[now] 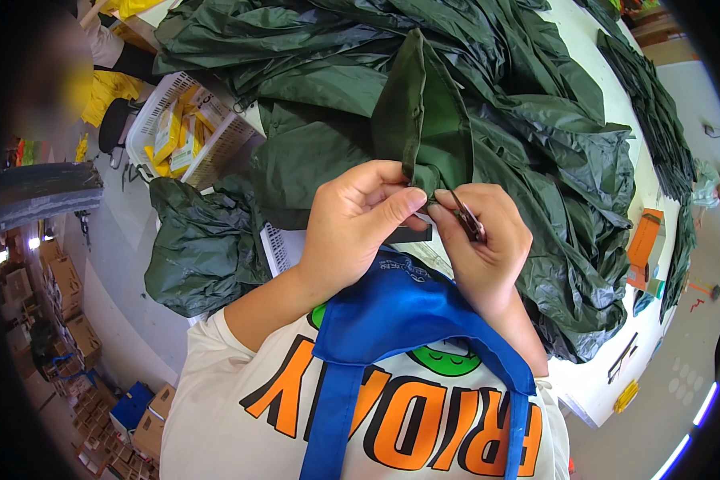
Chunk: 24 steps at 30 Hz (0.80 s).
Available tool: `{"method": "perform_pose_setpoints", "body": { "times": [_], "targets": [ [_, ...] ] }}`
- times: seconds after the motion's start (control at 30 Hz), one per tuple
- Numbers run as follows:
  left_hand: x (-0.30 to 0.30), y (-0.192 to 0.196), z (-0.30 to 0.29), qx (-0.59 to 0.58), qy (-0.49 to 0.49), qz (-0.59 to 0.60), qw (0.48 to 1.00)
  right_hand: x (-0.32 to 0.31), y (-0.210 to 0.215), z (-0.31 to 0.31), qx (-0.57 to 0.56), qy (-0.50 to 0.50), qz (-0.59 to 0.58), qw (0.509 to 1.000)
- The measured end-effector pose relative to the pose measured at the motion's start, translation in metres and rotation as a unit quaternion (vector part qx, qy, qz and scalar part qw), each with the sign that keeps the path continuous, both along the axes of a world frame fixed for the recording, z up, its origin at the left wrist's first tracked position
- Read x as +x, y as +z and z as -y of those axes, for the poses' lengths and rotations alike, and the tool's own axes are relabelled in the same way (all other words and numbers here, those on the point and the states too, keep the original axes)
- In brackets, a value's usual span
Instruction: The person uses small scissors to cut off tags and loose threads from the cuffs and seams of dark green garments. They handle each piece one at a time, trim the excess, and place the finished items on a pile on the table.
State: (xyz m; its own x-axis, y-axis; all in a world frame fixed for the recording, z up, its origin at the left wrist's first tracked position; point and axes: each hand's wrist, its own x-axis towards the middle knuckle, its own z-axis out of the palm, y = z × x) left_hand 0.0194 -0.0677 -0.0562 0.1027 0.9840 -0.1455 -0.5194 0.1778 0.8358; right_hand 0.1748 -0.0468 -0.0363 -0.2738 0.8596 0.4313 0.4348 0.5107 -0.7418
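Note:
In front of my chest, my left hand (350, 218) pinches the edge of a dark green coated-fabric piece (446, 132), thumb against the folded seam. The piece stands up in a pointed, hood-like fold above my fingers. My right hand (494, 240) is closed around small metal thread snips (470, 222), partly hidden in the palm. Its thumb and fingertip meet the fabric beside my left thumb. Whether the blades touch a thread is too small to tell. More dark green fabric (528, 152) lies in a crumpled heap behind and right of my hands.
A white plastic basket (230, 148) with yellow packets stands left. A green bundle (204, 256) hangs over the table's left side. On the white table (588, 384) lie an orange box (644, 248) and a yellow bundle (626, 396) at right. Another person's arm (108, 44) shows far left.

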Motion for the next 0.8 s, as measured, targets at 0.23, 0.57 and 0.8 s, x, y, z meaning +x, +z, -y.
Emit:
{"method": "perform_pose_setpoints", "body": {
  "times": [0.23, 0.57, 0.8],
  "targets": [
    [0.003, -0.003, -0.001, -0.042, 0.002, 0.074, 0.996, 0.004, -0.008, -0.001, -0.425, 0.061, -0.352, 0.832],
    [-0.001, -0.001, 0.003, -0.036, -0.001, 0.048, 0.998, 0.040, -0.001, -0.009, -0.234, 0.088, -0.094, 0.964],
    [-0.001, 0.001, 0.003, -0.027, -0.017, 0.029, 0.999, 0.037, 0.009, -0.015, -0.201, 0.112, 0.006, 0.973]
  ]
}}
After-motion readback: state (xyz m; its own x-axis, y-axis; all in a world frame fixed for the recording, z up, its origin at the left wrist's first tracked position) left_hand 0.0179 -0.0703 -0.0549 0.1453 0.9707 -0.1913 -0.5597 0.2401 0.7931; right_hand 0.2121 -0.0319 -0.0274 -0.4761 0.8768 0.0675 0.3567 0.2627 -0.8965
